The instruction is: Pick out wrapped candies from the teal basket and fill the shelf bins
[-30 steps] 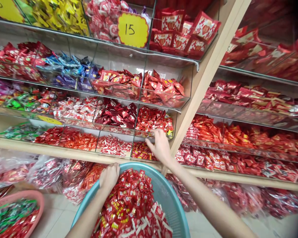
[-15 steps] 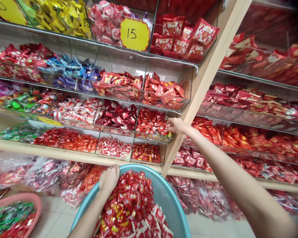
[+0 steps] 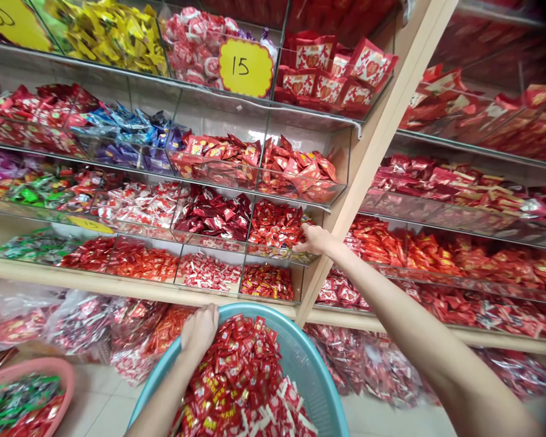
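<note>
Your left hand (image 3: 200, 331) grips the far rim of the teal basket (image 3: 309, 370), fingers curled over its edge beside the heaped red candies (image 3: 241, 376). Your right hand (image 3: 315, 240) reaches into the bin (image 3: 277, 226) at the right end of the shelf (image 3: 118, 282), fingers bent loosely on the red packets (image 3: 273, 221); you cannot tell whether they pinch any.
</note>
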Motion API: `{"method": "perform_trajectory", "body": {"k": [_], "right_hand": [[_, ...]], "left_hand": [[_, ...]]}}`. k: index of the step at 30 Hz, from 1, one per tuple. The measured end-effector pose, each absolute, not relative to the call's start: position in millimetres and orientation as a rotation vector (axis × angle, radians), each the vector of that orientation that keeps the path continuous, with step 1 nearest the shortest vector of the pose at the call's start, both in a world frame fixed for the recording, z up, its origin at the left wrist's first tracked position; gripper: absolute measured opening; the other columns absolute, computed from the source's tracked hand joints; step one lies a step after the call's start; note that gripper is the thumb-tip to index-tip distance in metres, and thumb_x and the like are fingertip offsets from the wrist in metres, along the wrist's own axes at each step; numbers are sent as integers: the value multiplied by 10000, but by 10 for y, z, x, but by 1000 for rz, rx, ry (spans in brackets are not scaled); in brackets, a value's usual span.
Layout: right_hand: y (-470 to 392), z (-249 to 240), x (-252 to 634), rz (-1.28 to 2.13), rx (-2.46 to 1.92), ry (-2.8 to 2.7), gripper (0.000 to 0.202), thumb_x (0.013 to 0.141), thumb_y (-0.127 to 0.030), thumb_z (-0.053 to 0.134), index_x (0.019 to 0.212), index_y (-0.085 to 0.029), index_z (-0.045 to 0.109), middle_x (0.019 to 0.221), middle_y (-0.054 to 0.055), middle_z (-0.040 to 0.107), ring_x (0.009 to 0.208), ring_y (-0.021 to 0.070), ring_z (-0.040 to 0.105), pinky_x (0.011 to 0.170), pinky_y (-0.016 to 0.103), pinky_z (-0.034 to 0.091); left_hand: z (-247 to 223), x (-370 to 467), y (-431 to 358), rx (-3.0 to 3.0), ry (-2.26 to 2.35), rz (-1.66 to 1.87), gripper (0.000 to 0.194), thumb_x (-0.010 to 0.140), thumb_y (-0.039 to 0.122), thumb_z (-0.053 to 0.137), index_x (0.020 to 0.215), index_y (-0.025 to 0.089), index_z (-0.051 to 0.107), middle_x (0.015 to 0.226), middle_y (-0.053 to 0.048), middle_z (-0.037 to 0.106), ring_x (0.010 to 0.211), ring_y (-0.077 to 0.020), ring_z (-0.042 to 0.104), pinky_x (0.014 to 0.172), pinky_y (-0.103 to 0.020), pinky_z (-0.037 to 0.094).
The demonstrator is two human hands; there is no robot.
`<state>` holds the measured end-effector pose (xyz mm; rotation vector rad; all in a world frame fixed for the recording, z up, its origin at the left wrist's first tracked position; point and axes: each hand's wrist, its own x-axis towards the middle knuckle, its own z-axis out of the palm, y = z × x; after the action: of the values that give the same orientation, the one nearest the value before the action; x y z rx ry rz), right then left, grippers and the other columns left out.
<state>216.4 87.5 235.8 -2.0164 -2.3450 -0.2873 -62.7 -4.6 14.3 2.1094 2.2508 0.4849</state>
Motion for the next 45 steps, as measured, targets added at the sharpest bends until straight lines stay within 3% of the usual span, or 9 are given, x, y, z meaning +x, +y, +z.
{"method": "perform_trajectory", "body": {"k": [10, 19, 25, 30, 35, 39, 45], "right_hand": [[899, 2343, 2005, -365, -1903, -2340, 461, 706, -360, 659, 1087, -182, 471, 1084, 133, 551, 983, 261, 567, 749, 317, 435], [1045, 2313, 1881, -479, -1763, -2426, 492, 751, -273, 612, 1194, -201, 410, 1114, 122, 504, 930, 248, 591, 737, 312, 439], [1121, 2246, 1907, -250, -1721, -2467, 607, 712, -234, 618, 1264, -195, 371, 1178, 125, 482, 1055, 233, 533, 825, 289, 417], [1094, 2275, 1841, -26, -1750, -2391, 606, 755, -401, 554, 1287, -177, 367, 1232, 132, 476, 1090, 211, 516, 875, 278, 404], [990, 2327, 1594, -39, -1951, -2261, 759, 688, -656, 519, 1269, -194, 361, 1288, 172, 406, 1097, 296, 515, 856, 384, 419], [1026, 2336, 1365, -141, -2100, -2218, 812, 635, -657, 579, 1269, -199, 363, 1302, 187, 370, 1097, 342, 510, 845, 442, 425], [1188, 2323, 1120, -127, -2244, -2148, 958, 559, -621, 664, 1320, -162, 304, 1289, 213, 335, 1116, 343, 490, 846, 446, 435]], "left_hand": [[167, -614, -55, 2082, 2260, 467, 407, 899, 353, 217, 936, 190, 588, 963, -107, 671, 827, -217, 646, 750, -326, 437], [105, -630, -35, 2121, 2275, 500, 438, 901, 364, 184, 931, 197, 587, 935, -96, 672, 786, -213, 646, 717, -318, 444], [123, -630, -47, 2114, 2274, 512, 430, 902, 352, 181, 916, 199, 583, 918, -82, 677, 782, -227, 649, 708, -328, 444], [137, -621, -58, 2095, 2270, 501, 434, 901, 353, 186, 941, 194, 589, 947, -102, 672, 794, -228, 649, 724, -337, 441], [134, -628, -52, 2105, 2262, 499, 422, 901, 343, 195, 941, 190, 586, 946, -98, 672, 809, -221, 646, 731, -327, 441], [153, -627, -59, 2106, 2251, 503, 418, 903, 336, 193, 928, 185, 582, 953, -88, 673, 825, -221, 644, 733, -318, 437], [193, -607, -80, 2073, 2265, 452, 418, 903, 350, 202, 951, 182, 581, 968, -94, 671, 835, -225, 645, 734, -314, 436]]}}
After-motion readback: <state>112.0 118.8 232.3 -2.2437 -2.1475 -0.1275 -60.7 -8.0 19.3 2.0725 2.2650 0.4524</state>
